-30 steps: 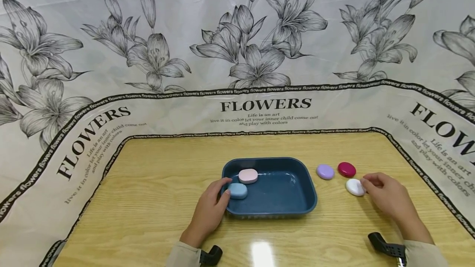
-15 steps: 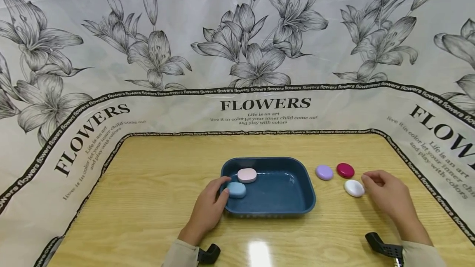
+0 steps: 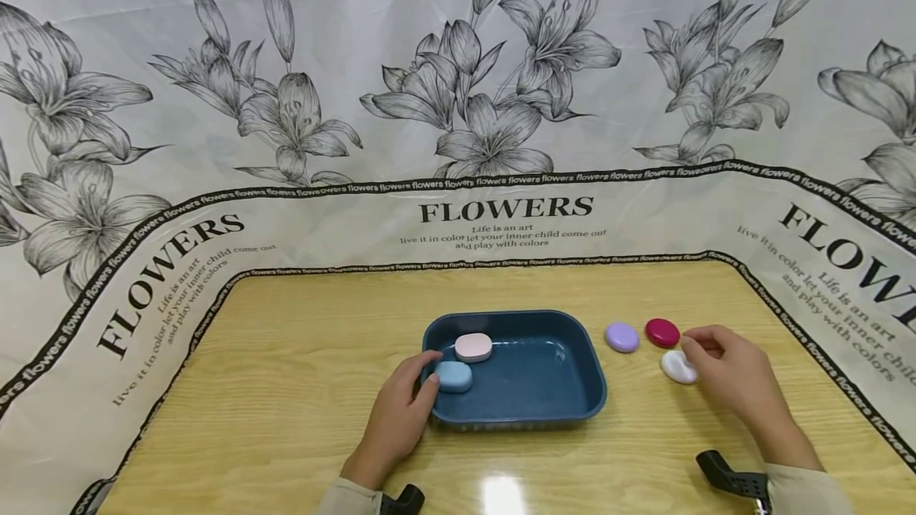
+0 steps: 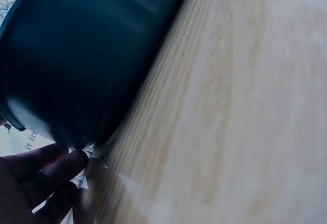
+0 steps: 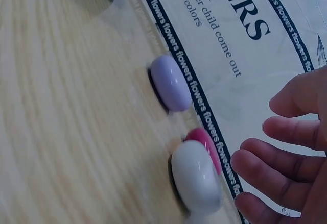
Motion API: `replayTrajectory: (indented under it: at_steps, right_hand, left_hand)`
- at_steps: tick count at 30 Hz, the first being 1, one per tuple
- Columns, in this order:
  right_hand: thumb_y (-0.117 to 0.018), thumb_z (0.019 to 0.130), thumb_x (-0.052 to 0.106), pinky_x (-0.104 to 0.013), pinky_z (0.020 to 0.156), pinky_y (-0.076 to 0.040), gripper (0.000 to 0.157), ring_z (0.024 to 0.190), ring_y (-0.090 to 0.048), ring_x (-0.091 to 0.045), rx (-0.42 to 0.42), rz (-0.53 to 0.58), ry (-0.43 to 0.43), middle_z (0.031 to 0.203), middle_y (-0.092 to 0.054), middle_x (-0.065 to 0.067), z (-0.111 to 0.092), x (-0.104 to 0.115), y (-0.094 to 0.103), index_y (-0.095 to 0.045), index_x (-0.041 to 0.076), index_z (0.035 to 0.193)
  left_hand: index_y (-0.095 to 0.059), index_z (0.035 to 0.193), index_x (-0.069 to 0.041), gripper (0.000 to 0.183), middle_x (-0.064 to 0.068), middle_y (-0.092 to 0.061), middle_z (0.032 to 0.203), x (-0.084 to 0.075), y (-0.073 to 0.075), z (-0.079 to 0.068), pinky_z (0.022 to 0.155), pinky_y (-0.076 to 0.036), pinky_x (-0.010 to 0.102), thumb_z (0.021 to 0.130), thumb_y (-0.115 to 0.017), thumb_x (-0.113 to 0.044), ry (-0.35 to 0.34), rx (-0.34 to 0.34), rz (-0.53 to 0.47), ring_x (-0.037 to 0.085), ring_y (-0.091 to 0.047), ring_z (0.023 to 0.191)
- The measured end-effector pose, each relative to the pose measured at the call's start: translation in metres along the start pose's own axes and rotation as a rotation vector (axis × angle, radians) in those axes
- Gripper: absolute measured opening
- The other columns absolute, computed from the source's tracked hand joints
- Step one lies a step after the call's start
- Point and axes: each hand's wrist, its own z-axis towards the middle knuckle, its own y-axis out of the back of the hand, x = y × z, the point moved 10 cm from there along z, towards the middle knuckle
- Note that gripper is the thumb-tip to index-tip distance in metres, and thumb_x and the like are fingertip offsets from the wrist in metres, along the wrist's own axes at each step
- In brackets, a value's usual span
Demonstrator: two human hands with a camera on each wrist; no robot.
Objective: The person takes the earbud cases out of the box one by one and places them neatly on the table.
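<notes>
My left hand [image 3: 402, 408] grips the left end of a dark blue rectangular tub [image 3: 529, 400]. One finger reaches over the rim, while other fingertips meet the outer wall in the left wrist view. A light blue rounded soap-like bar [image 3: 455, 377] lies inside beside that hand, with a pale pink one [image 3: 473, 347] behind it. To the right of the tub, my right hand [image 3: 737, 376] hovers at a glossy white oval bar [image 3: 676, 367], overlapping its right edge. The right wrist view shows its fingers [image 5: 271, 170] loosely extended beside the white bar, holding nothing.
A lilac oval bar [image 3: 622, 337] and a crimson one [image 3: 662, 333] lie on the wooden table [image 3: 300, 372] behind the white bar. Flower-printed cloth [image 3: 358, 229] borders the table at the back and sides. A black wrist device [image 3: 730, 475] sits on my right forearm.
The right hand drew slightly back from the white bar's edge, then came left over it again. The left hand keeps its grip on the tub. The head view has shifted a little.
</notes>
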Motion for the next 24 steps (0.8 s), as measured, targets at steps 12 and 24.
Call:
replayTrajectory:
  at_steps: [12,24]
  right_hand:
    - [-0.056,0.103,0.037,-0.024,0.067,-0.051,0.04,0.087,-0.068,-0.02,0.085,0.083,0.053,0.102,-0.071,-0.012,0.003,0.035,-0.024,-0.066,0.002,0.119]
    - [-0.058,0.102,0.032,-0.027,0.066,-0.05,0.035,0.088,-0.067,-0.023,0.105,0.157,0.089,0.099,-0.072,-0.009,0.011,0.07,-0.036,-0.066,0.002,0.119]
  left_hand:
    - [-0.06,0.136,-0.02,0.033,-0.003,-0.057,0.138,0.003,-0.006,-0.003,0.107,-0.043,0.049,0.104,-0.055,-0.024,0.008,0.009,0.007,0.02,-0.051,0.131]
    - [-0.06,0.137,-0.02,0.033,-0.003,-0.057,0.138,-0.001,0.0,0.0,0.108,-0.042,0.048,0.104,-0.055,-0.023,0.011,-0.014,0.0,0.019,-0.05,0.132]
